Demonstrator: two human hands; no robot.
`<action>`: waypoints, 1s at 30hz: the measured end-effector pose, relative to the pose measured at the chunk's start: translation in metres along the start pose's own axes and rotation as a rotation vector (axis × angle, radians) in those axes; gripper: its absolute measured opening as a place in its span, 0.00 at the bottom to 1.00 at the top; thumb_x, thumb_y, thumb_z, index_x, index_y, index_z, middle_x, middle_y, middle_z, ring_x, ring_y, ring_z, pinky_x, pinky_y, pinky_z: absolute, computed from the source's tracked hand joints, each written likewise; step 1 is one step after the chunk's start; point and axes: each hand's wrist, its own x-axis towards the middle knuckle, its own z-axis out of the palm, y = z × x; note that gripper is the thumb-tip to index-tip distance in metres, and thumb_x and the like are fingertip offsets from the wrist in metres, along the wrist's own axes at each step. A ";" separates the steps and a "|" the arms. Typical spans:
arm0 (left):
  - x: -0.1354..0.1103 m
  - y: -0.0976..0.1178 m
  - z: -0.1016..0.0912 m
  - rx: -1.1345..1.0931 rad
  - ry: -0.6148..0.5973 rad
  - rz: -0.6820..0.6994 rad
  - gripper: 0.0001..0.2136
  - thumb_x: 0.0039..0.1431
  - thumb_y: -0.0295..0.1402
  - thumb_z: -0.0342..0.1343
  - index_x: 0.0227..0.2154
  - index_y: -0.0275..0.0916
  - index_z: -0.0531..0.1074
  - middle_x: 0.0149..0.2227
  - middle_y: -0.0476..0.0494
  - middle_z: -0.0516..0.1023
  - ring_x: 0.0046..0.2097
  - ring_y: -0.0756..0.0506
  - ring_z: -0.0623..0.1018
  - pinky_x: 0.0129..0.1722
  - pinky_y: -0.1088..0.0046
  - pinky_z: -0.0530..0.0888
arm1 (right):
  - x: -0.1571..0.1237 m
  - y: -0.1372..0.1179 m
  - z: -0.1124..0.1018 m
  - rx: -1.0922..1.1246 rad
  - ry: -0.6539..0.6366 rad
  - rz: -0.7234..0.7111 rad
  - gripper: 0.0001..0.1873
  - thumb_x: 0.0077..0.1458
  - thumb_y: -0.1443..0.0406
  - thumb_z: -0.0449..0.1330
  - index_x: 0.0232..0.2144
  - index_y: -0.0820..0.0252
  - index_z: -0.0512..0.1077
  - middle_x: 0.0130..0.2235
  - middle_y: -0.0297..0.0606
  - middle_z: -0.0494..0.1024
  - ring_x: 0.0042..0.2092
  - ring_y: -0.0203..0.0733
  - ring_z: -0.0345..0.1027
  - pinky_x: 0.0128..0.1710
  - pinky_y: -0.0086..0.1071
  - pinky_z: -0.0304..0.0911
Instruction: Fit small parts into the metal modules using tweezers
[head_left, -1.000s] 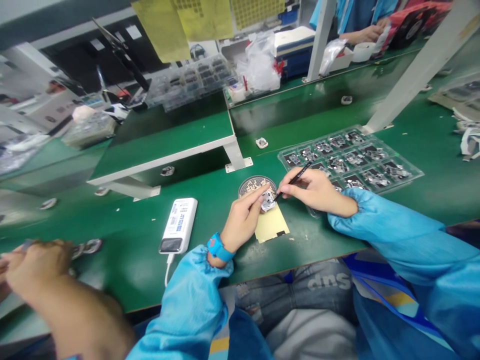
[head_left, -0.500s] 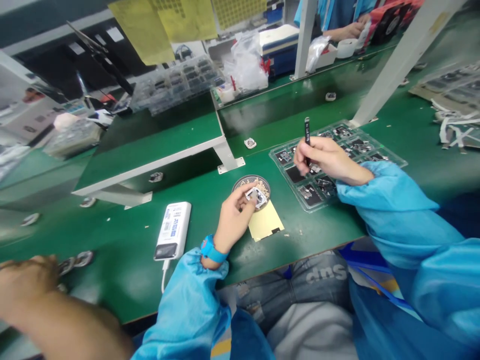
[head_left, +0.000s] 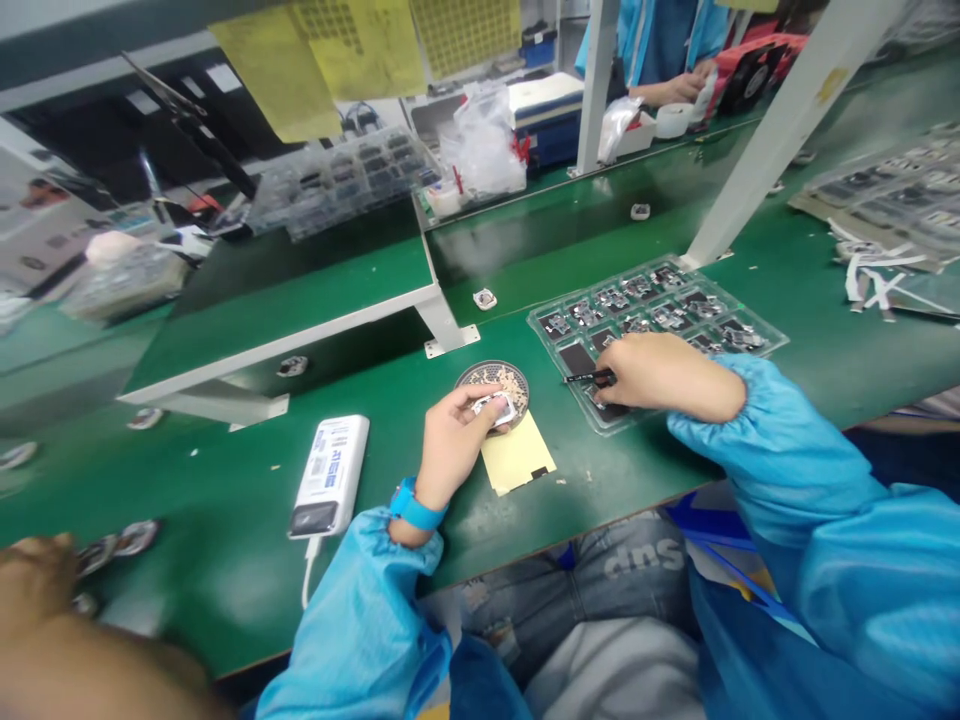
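My left hand [head_left: 450, 445] is closed on a small silver-white part [head_left: 495, 407], held just over a round dish [head_left: 491, 380] of tiny pieces and a yellow sheet [head_left: 517, 455]. My right hand [head_left: 656, 372] is closed on black tweezers [head_left: 589, 377]. It rests on the near end of a clear plastic tray [head_left: 652, 320] holding several small metal parts in pockets. The tweezer tips point left, toward the dish.
A white power bank [head_left: 330, 473] with a cable lies left of my left hand. A raised green shelf [head_left: 300, 290] stands behind it. Another person's arm [head_left: 82, 650] is at the lower left. A white post [head_left: 772, 130] rises at the right, and more trays [head_left: 885, 190] lie far right.
My right hand went from the part in my left hand up over the tray with the tweezers upright, then came down onto the tray's near end. My left hand stayed by the dish.
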 end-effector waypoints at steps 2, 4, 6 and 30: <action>0.000 0.000 -0.001 -0.026 0.005 -0.008 0.15 0.52 0.39 0.69 0.40 0.35 0.79 0.37 0.41 0.82 0.29 0.49 0.80 0.31 0.71 0.80 | 0.000 0.002 0.001 0.003 -0.010 0.012 0.15 0.49 0.52 0.66 0.30 0.57 0.80 0.31 0.46 0.81 0.34 0.55 0.77 0.28 0.37 0.61; 0.001 0.000 -0.001 -0.030 0.011 -0.011 0.16 0.51 0.39 0.70 0.40 0.35 0.80 0.37 0.42 0.83 0.29 0.49 0.80 0.31 0.71 0.81 | -0.001 0.003 0.002 -0.005 -0.009 0.016 0.15 0.49 0.53 0.65 0.30 0.57 0.80 0.32 0.47 0.81 0.36 0.56 0.76 0.28 0.37 0.60; 0.001 0.000 -0.001 -0.026 0.017 -0.011 0.16 0.51 0.40 0.70 0.39 0.35 0.80 0.36 0.42 0.83 0.30 0.49 0.80 0.30 0.72 0.81 | -0.002 0.003 0.001 -0.014 -0.020 0.003 0.12 0.49 0.55 0.64 0.32 0.57 0.79 0.34 0.47 0.81 0.36 0.55 0.76 0.28 0.37 0.59; -0.011 0.000 0.004 0.064 -0.186 0.029 0.25 0.61 0.55 0.55 0.29 0.34 0.80 0.26 0.42 0.79 0.24 0.49 0.75 0.24 0.75 0.72 | 0.037 -0.063 0.028 1.124 0.405 -0.661 0.12 0.60 0.60 0.64 0.41 0.61 0.81 0.37 0.38 0.79 0.39 0.40 0.73 0.42 0.34 0.68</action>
